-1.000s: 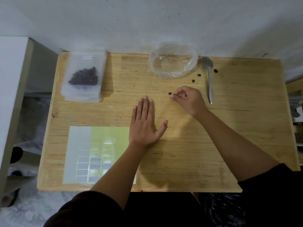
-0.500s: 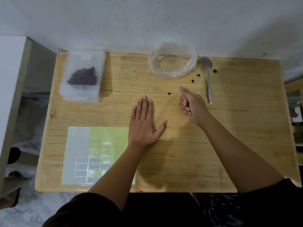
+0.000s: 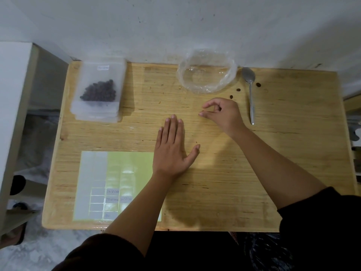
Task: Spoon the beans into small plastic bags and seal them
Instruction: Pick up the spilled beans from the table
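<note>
My left hand [image 3: 172, 147] lies flat and open on the wooden table [image 3: 283, 153], holding nothing. My right hand [image 3: 224, 112] is curled, its thumb and forefinger pinching a single dark bean [image 3: 203, 111] that sits on the tabletop. Three more loose beans [image 3: 238, 89] lie beyond that hand, beside a metal spoon [image 3: 251, 98]. An open clear plastic bag [image 3: 207, 89] sits at the back edge and looks empty. At the back left, a stack of small plastic bags [image 3: 97, 112] has its top bag filled with dark beans [image 3: 98, 91].
A yellow-green sheet of white labels [image 3: 109, 173], some written on, lies at the front left, partly under my left forearm. A white wall runs behind the table. A pale cabinet [image 3: 13, 114] stands to the left.
My right hand opened from a fist with the thumb raised and reached forward-left, closing thumb and forefinger on the loose bean. My left hand stayed flat in place.
</note>
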The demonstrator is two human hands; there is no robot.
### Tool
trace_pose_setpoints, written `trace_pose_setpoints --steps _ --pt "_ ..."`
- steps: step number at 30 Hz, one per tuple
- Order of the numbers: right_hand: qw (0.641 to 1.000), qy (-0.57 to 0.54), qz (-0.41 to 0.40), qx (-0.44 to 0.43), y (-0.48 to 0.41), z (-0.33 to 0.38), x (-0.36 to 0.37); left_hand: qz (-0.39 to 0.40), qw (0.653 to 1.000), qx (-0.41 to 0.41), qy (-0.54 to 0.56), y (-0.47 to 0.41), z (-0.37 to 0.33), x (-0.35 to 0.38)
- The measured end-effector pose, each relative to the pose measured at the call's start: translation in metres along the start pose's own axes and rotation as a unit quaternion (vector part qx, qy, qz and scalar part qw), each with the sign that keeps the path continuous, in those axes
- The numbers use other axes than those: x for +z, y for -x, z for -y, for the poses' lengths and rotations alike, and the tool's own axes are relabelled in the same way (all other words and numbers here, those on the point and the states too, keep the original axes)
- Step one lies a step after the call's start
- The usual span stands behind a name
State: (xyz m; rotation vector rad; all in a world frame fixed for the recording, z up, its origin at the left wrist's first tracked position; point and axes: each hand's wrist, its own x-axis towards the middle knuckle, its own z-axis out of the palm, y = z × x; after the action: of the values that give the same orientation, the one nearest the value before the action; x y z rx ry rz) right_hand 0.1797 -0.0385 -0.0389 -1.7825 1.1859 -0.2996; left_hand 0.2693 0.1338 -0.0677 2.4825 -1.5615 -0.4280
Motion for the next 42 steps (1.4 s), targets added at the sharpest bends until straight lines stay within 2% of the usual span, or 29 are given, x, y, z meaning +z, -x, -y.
trace_pose_setpoints --steps 10,12,14,16,19,21,23,26,30,33,38,42 --pt "0.996 0.057 0.072 0.022 -0.005 0.011 -0.008 0.002 1.0 0.0 0.009 0.0 0.0 -0.002" --pt "0.994 0.032 0.091 0.041 -0.001 0.014 -0.012 0.007 1.0 0.0 0.01 0.001 -0.001 -0.004" --pt "0.986 -0.079 0.106 0.096 0.007 0.012 -0.016 0.012 1.0 0.001 0.008 0.001 -0.001 -0.006" --pt "0.946 -0.25 0.098 0.181 0.017 0.005 -0.02 0.016 1.0 -0.002 0.009 0.002 -0.001 -0.007" --pt "0.85 -0.443 0.11 0.262 0.036 -0.005 -0.03 0.01 1.0 -0.009 0.011 0.001 -0.001 -0.008" --pt "0.797 -0.527 0.114 0.274 0.046 -0.012 -0.039 0.001 1.0 -0.016 0.013 -0.002 -0.003 -0.01" --pt "0.781 -0.554 0.101 0.269 0.05 -0.019 -0.048 -0.006 1.0 -0.003 0.011 -0.011 -0.008 -0.014" --pt "0.822 -0.501 0.072 0.261 0.044 -0.024 -0.064 0.014 0.999 0.042 0.001 -0.029 -0.023 -0.014" --pt "0.921 -0.318 0.01 0.225 0.026 -0.021 -0.085 0.056 0.994 0.092 -0.007 -0.053 -0.05 -0.008" --pt "0.97 -0.191 -0.037 0.147 0.01 -0.021 -0.094 0.069 0.993 0.096 -0.02 -0.06 -0.057 -0.004" --pt "0.992 -0.1 -0.075 0.029 -0.015 -0.03 -0.084 0.079 0.991 0.101 -0.029 -0.06 -0.056 0.0" --pt "0.992 -0.058 -0.11 0.004 -0.028 -0.031 -0.071 0.089 0.991 0.098 -0.025 -0.062 -0.055 -0.001"
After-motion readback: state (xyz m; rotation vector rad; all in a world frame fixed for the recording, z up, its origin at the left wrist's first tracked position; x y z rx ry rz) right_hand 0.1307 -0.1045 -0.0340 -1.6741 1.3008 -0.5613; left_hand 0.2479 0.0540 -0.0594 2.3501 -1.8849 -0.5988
